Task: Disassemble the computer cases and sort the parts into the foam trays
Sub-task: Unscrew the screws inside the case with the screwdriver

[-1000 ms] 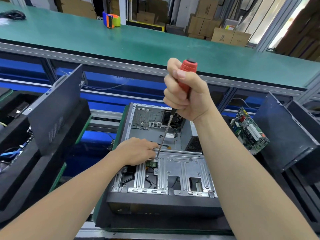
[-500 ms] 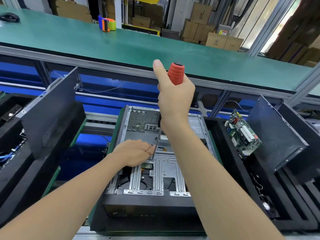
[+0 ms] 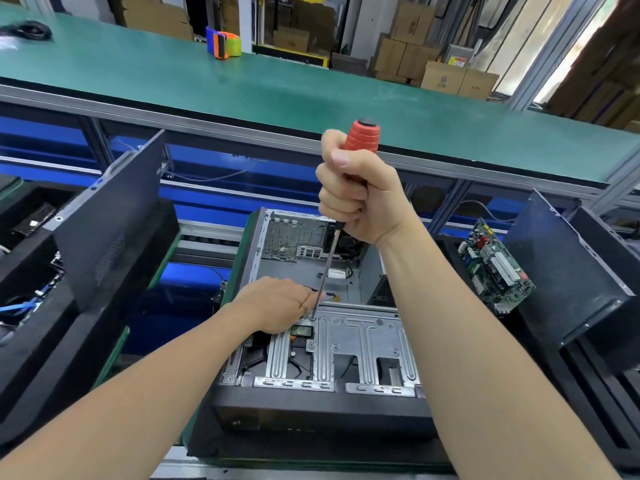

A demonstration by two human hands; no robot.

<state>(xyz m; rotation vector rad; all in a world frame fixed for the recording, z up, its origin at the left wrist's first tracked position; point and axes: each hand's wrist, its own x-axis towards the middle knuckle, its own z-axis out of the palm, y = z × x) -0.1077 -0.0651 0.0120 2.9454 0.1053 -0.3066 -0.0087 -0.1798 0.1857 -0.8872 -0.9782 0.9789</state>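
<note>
An open computer case point(image 3: 346, 341) lies on its side in front of me, its silver drive cage facing up. My right hand point(image 3: 360, 195) grips the red handle of a screwdriver point(image 3: 362, 138), held nearly upright. The shaft runs down and its tip sits on a screw at the cage's back left corner. My left hand point(image 3: 277, 303) rests on that corner, fingers pinching the shaft just above the tip. A green motherboard point(image 3: 493, 268) leans in the black foam tray point(image 3: 588, 393) on the right.
Black side panels stand tilted in the foam trays at left point(image 3: 110, 230) and right point(image 3: 568, 265). A foam tray point(image 3: 31, 306) at far left holds blue cables and parts. A green conveyor belt point(image 3: 311, 88) runs across behind, with a tape dispenser point(image 3: 223, 43) on it. Cardboard boxes stand beyond.
My right hand has regripped the red handle: the thumb, raised half a second ago, now wraps round it. The tip stays on the same corner and my left hand stays there.
</note>
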